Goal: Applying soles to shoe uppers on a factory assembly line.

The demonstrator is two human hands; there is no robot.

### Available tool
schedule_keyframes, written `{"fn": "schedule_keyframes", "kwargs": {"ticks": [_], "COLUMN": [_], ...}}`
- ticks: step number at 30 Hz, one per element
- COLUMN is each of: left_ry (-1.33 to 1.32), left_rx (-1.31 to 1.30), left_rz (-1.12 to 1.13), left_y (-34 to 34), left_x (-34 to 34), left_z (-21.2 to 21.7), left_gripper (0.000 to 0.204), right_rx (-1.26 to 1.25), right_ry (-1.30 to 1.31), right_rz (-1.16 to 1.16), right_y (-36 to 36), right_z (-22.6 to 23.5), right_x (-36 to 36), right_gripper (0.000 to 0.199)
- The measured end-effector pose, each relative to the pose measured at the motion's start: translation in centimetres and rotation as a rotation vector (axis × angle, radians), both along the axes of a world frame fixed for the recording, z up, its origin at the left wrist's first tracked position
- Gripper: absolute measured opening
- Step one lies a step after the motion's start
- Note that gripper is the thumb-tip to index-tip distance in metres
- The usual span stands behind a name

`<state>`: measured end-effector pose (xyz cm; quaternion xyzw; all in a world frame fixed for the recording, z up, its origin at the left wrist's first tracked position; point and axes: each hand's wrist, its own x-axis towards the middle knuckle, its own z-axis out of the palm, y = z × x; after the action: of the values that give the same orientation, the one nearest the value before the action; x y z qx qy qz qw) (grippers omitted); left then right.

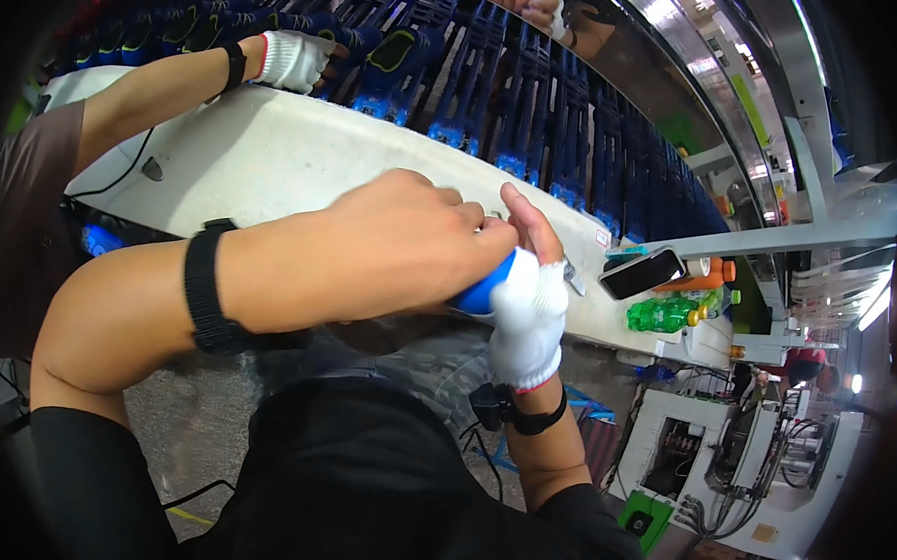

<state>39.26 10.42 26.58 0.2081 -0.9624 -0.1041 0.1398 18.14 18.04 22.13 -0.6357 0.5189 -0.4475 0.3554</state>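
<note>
My bare left hand (426, 224) reaches across in front of me, its fingers curled closed against my right hand. What its fingertips grip is hidden. My right hand (530, 309) wears a white glove with bare fingertips; one digit points up and the others are behind the left hand. Between the two hands shows a smooth blue thing (482, 292), lying against the gloved palm. Most of it is covered, so its kind is unclear. Both hands are just over the near edge of the white worktop (304, 149).
Beyond the worktop runs a rack of blue-stained bars (516, 113), with dark blue shoes (390, 52) on it. A co-worker's gloved hand (296, 61) is by the shoes. On the right lie a phone (643, 273) and a green bottle (662, 314); a white machine (731, 453) stands beyond.
</note>
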Motion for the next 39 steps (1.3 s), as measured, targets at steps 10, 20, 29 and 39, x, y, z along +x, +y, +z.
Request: {"fn": "schedule_keyframes", "kwargs": {"ticks": [10, 20, 29, 39], "left_ry": [0.367, 0.411, 0.782, 0.501], "left_rx": [0.38, 0.34, 0.512, 0.21], "left_rz": [0.296, 0.47, 0.343, 0.938], "left_y": [7.2, 7.2, 5.3, -21.7], "left_x": [8.1, 10.9, 6.9, -1.2], "left_z": [-1.8, -7.8, -3.4, -14.9], "left_gripper": [0.09, 0.092, 0.093, 0.071], "right_rx": [-0.457, -0.357, -0.335, -0.366], "right_ry": [0.266, 0.224, 0.361, -0.033], "right_rz": [0.172, 0.216, 0.143, -0.153], "right_y": [0.0, -2.8, 0.1, 2.6], "right_z": [-8.2, -8.4, -2.9, -1.9], "right_x": [1.7, 2.0, -0.6, -2.4], "right_gripper": [0.084, 0.064, 0.102, 0.1]}}
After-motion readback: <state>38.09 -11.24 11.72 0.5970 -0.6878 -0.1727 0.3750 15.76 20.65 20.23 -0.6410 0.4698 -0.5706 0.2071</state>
